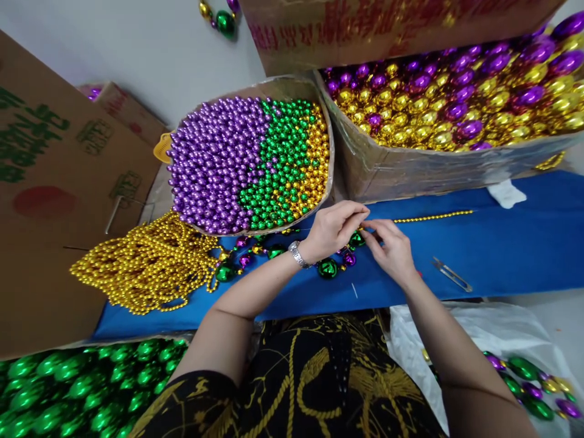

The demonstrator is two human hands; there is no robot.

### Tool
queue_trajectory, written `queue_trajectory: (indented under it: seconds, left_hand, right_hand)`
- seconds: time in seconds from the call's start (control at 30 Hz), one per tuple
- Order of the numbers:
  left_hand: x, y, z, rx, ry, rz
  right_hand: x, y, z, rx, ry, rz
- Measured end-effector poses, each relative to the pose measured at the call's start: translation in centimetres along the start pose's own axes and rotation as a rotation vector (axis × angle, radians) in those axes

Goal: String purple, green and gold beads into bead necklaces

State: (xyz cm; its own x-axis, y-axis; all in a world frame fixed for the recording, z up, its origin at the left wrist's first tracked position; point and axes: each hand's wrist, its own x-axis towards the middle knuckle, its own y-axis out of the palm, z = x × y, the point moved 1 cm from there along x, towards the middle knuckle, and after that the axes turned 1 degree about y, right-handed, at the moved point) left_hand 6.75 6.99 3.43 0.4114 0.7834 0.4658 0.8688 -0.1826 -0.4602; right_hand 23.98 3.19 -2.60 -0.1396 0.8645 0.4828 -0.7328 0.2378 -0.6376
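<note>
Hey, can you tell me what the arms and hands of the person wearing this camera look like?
Both the left hand and right hand are gloveless. A silver watch with a metal link band circles the left wrist. The left sleeve is short, black and gold-patterned; the right one is out of view.

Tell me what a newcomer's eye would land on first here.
Probably the open cardboard box heaped with small, shiny, round purple, green and gold beads, at upper centre. Next, the larger, glossy gold and purple beads filling the cardboard box to its right, and the heap of thin gold bead strands at its lower left. Below it, large green and purple beads lie on the blue cloth.
</note>
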Motion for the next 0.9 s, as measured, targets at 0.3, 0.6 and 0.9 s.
queue_trajectory:
  seconds: [0.3, 0.6, 0.9]
  left_hand:
    - [-0.5, 0.9, 0.8, -0.036, -0.044, 0.012]
    - [0.9, 0.7, 1.0, -0.012, 0.097, -0.117]
    - [-4.5, 2.4, 0.6, 0.199, 0.078, -0.092]
  right_hand:
    - [-0.5, 1.2, -2.2, -0.022, -0.027, 0.049]
    - [0.6, 1.4, -2.6, 0.046, 0.003, 0.087]
    - [0.4, -1.4, -1.7, 0.403, 0.386, -0.072]
